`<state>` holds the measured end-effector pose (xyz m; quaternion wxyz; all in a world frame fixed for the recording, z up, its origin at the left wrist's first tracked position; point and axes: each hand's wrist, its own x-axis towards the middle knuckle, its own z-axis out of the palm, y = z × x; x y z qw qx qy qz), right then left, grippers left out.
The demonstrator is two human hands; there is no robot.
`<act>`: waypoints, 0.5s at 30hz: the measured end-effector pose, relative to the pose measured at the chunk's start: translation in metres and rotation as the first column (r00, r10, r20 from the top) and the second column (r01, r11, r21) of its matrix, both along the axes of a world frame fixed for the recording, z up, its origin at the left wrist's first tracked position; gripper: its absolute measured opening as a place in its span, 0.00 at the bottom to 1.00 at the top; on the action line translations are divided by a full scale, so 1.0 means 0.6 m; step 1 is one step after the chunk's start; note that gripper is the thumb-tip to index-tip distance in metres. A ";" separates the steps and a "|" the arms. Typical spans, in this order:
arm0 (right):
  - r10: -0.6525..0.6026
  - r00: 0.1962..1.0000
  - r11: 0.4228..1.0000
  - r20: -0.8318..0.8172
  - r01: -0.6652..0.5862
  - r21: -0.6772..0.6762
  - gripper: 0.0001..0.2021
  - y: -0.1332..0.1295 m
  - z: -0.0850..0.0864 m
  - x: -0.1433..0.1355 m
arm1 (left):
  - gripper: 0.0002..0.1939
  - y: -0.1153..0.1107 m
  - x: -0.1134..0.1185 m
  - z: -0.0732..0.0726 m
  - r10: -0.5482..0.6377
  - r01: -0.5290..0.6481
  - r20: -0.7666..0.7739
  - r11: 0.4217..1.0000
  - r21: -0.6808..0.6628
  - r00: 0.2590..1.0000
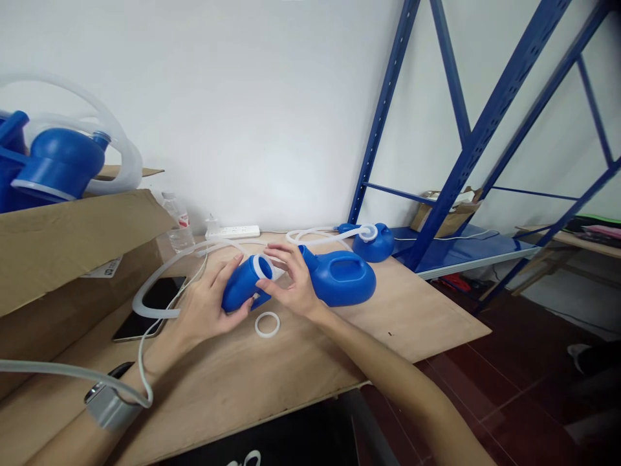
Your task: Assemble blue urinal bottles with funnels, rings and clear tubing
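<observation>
My left hand [208, 301] is wrapped round a blue cup-shaped part [239, 285], tilted with its open mouth toward the right. A white ring [259, 266] sits round that mouth. The thumb and fingers of my right hand [291, 278] are at the ring, one on each side of the mouth. Below my hands, a loose white ring [267, 325] lies flat on the wooden table [272, 382]. Just beyond my right hand, a blue bottle with a moulded handle [345, 285] rests on its side.
At the left stands a cardboard box [82, 246] with blue bottles [63, 162] and clear tubing. A phone [150, 307], tubing and a cable lie beside it. Behind are a plastic bottle [178, 223], a power strip [237, 232] and another blue bottle [378, 244]. A blue rack [446, 175] stands right.
</observation>
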<state>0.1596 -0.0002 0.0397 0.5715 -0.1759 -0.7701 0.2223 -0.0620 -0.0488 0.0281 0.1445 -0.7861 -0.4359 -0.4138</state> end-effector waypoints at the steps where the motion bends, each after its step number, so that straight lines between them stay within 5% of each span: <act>1: 0.025 0.999 0.999 0.038 -0.026 0.022 0.23 -0.001 0.003 0.002 | 0.41 -0.001 0.002 -0.001 -0.011 0.011 0.001 1.000 -0.012 1.000; 6: 0.132 0.976 0.985 0.174 -0.148 0.084 0.24 0.001 -0.001 0.002 | 0.45 -0.008 0.027 -0.009 -0.034 0.034 0.013 0.998 -0.055 0.999; 15: 0.148 0.985 0.981 0.089 -0.134 -0.143 0.42 -0.014 -0.038 -0.029 | 0.35 -0.014 0.054 -0.014 -0.100 0.114 0.141 0.988 -0.099 0.985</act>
